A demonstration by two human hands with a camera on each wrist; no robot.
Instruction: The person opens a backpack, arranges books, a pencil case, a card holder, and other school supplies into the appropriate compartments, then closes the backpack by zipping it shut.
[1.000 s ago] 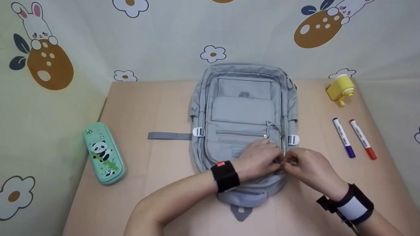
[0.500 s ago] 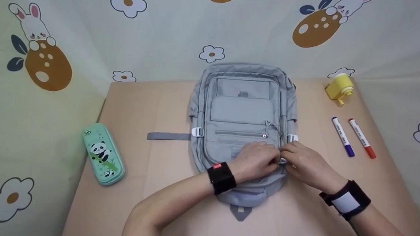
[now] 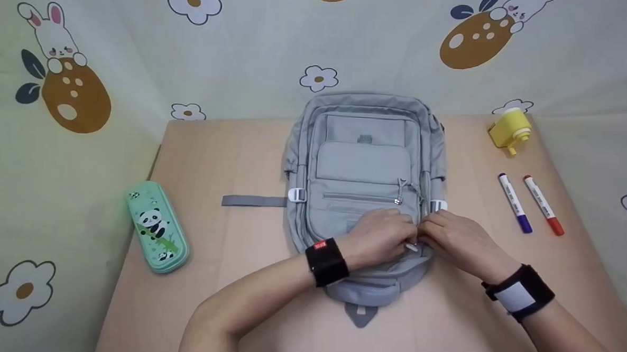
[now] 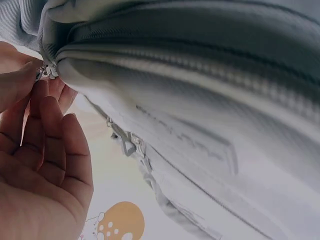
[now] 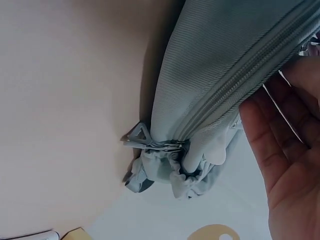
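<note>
A grey backpack (image 3: 364, 162) lies front up on the table, a zipper running round its side. My left hand (image 3: 382, 234) is over its lower right part. In the left wrist view the left thumb and finger pinch a metal zipper pull (image 4: 47, 72) at the seam. My right hand (image 3: 461, 240) is close beside the left one, at the bag's right edge. Its fingers (image 5: 260, 130) are curled against the fabric along the zipper (image 5: 245, 75) in the right wrist view, holding that edge. The head view shows a small pale piece (image 3: 411, 247) under the left fingertips.
A green panda pencil case (image 3: 158, 227) lies at the left of the wooden table (image 3: 198, 155). On the right are a blue marker (image 3: 514, 203), a red marker (image 3: 543, 204) and a yellow crank sharpener (image 3: 510, 130). A grey strap (image 3: 254, 201) extends left from the bag.
My right hand has moved slightly up and left, closing in on the bag's edge beside the left hand. The left hand stays nearly in place; a pale piece now shows beneath its fingertips.
</note>
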